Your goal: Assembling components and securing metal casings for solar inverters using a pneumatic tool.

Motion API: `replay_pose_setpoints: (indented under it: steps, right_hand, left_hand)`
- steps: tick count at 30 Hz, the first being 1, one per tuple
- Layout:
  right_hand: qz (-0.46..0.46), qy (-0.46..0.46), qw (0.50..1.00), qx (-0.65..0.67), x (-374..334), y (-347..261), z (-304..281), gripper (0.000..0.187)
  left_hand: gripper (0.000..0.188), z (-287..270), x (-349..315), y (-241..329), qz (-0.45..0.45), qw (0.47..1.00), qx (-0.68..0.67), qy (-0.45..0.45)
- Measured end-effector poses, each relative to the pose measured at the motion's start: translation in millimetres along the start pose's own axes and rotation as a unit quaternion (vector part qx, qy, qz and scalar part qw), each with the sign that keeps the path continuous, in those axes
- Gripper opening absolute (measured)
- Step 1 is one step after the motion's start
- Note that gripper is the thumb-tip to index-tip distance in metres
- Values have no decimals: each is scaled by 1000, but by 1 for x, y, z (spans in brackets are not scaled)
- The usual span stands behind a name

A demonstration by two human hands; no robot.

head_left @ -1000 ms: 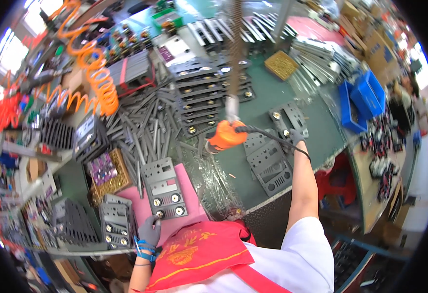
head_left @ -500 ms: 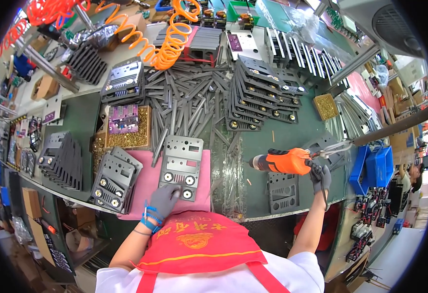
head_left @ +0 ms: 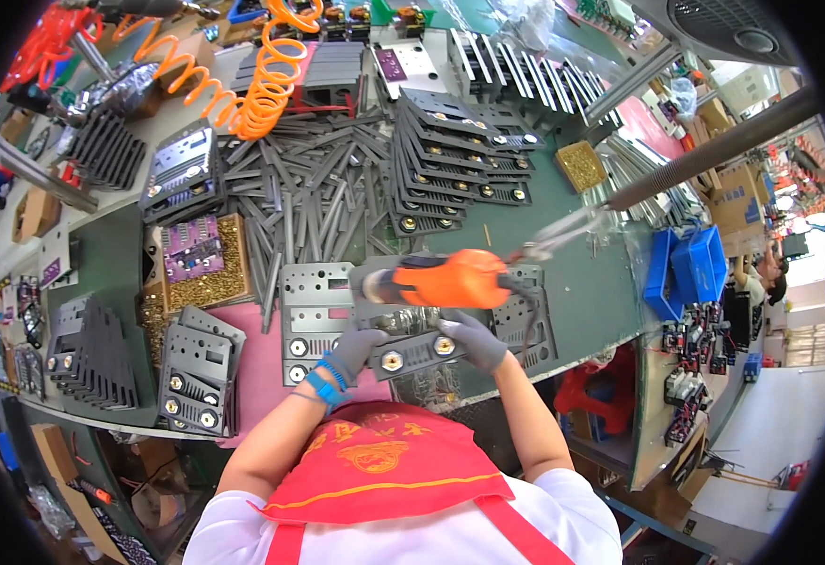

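Observation:
Both my hands hold a dark grey perforated metal plate [head_left: 417, 356] with brass-coloured nuts along its near edge, tilted in front of me. My left hand [head_left: 356, 351] is closed on its left end. My right hand [head_left: 475, 340] grips its right end, thumb on top. An orange electric screwdriver [head_left: 450, 280] hangs just beyond the plate, blurred and hiding its far part. Left of the held plate, a similar plate [head_left: 314, 297] lies on the pink mat [head_left: 260, 405], partly covered by my left hand. Another plate [head_left: 535, 330] lies to the right of my right hand.
Stacked plates [head_left: 196, 367] stand at the left, more plates [head_left: 445, 160] farther back. Loose grey metal strips [head_left: 309, 188] cover the middle. A wooden box of brass parts [head_left: 207, 287] holds a purple board. Blue bins [head_left: 698, 266] sit right, below a slanting spring arm [head_left: 714, 151].
My right hand has let go of the screwdriver and moved left onto a plate. My left hand has also taken hold of that plate. The screwdriver swings left, and the whole view has shifted.

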State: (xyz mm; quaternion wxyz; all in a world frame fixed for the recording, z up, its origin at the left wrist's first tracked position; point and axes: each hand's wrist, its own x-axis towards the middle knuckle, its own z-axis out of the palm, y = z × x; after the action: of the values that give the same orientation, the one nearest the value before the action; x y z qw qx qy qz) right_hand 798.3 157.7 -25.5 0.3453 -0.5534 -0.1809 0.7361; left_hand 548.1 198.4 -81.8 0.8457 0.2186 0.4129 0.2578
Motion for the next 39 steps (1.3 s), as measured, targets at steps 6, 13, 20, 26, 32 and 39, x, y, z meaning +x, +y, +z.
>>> replay_pose_setpoints:
  steps: [6,13,20,26,32,39]
  right_hand:
    - [-243,348,757,-497,-12,37,-33,47]
    - [-217,420,586,-658,-18,102,-94,20]
    - [-142,383,687,-601,-5,91,-98,21]
    - [-251,482,679,-494,25,76,-109,27]
    - [-76,480,577,-656,52,56,-95,56]
    - [33,542,447,-711,45,26,-198,63]
  left_hand:
    - [27,-43,-41,43,117,980,113,113]
    - [34,-54,71,149,246,954,-147,84]
    - [51,-68,180,222,213,918,271,197]
    - [63,-37,103,227,199,758,531,322]
    - [28,-37,-41,99,325,879,297,183]
    - [26,-63,-205,-24,203,930,127,279]
